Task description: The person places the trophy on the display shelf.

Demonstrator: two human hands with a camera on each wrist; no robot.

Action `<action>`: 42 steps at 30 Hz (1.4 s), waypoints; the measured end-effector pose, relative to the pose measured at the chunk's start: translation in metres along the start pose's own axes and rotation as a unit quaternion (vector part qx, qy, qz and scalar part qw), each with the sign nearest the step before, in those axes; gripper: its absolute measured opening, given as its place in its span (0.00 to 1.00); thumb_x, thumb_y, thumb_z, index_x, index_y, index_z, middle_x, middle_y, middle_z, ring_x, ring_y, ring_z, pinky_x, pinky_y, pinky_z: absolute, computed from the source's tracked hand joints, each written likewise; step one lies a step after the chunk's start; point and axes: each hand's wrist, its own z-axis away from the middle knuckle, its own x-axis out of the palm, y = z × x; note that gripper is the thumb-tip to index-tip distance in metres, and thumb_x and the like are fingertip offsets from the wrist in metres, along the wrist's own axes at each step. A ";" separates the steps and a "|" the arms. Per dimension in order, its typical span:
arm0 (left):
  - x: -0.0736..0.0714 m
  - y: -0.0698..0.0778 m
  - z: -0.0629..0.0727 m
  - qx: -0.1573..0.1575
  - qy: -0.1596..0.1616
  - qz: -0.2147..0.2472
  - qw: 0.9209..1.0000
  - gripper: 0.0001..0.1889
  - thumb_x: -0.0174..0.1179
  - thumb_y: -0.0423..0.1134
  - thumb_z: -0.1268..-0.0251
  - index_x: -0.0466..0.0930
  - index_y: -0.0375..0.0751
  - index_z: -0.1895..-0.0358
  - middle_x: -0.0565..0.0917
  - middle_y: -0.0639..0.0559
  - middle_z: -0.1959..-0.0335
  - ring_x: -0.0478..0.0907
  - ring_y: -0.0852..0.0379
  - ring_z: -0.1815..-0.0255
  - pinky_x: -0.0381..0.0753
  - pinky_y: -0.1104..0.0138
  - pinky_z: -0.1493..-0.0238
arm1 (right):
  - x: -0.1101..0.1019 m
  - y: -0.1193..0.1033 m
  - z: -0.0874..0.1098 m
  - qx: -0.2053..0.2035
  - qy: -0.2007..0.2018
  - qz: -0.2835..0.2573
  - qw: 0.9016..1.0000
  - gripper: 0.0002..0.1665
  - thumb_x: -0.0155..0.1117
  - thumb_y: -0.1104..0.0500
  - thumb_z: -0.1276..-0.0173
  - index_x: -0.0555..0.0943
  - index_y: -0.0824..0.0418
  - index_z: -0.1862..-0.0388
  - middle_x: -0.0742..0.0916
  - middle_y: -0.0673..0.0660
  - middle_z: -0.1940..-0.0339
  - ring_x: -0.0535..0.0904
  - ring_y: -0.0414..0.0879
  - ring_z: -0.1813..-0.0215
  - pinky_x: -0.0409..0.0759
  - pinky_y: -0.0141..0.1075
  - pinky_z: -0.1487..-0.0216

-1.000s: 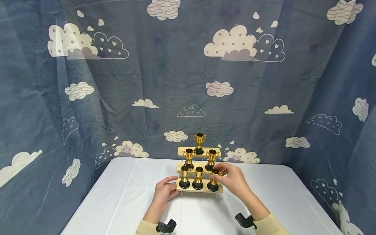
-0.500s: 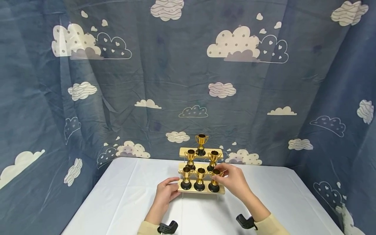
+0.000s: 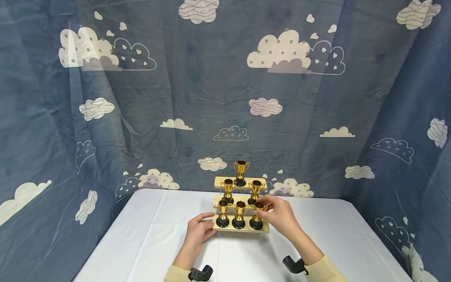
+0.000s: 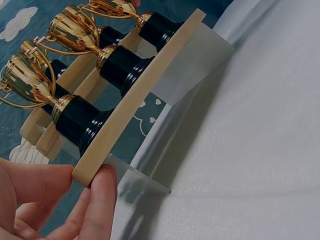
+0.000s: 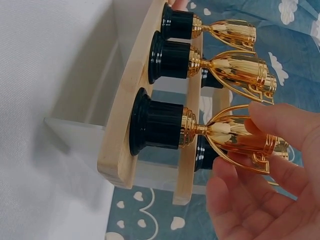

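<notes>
A three-tier display stand with wooden shelves (image 3: 262, 227) and clear side supports (image 4: 192, 60) carries several small gold trophy cups on black bases. One trophy (image 3: 240, 168) stands on the top shelf, two on the middle, three on the bottom. My right hand (image 3: 280, 214) pinches the cup of the front right trophy (image 5: 160, 122) by thumb and fingers; its base sits on the bottom shelf near the right end. My left hand (image 3: 198, 231) pinches the left end of the bottom shelf (image 4: 130, 107), thumb above and fingers beneath.
The stand rests on a table with a white cloth (image 3: 158, 219). A dark blue curtain (image 3: 197, 90) with cloud prints hangs close behind the table and along both sides. Black camera mounts (image 3: 201, 273) are strapped to both wrists.
The head view has shifted slightly. Both hands keep their holds, and the trophies and stand stay in place.
</notes>
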 end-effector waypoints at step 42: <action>-0.034 0.057 0.026 0.113 0.079 -0.251 0.958 0.17 0.60 0.24 0.41 0.84 0.33 0.49 0.85 0.48 0.71 0.83 0.53 0.74 0.85 0.64 0.72 | -0.024 -0.017 0.018 -0.044 0.057 0.045 0.996 0.27 0.81 0.52 0.44 0.84 0.48 0.45 0.86 0.48 0.54 0.83 0.44 0.56 0.85 0.41 0.59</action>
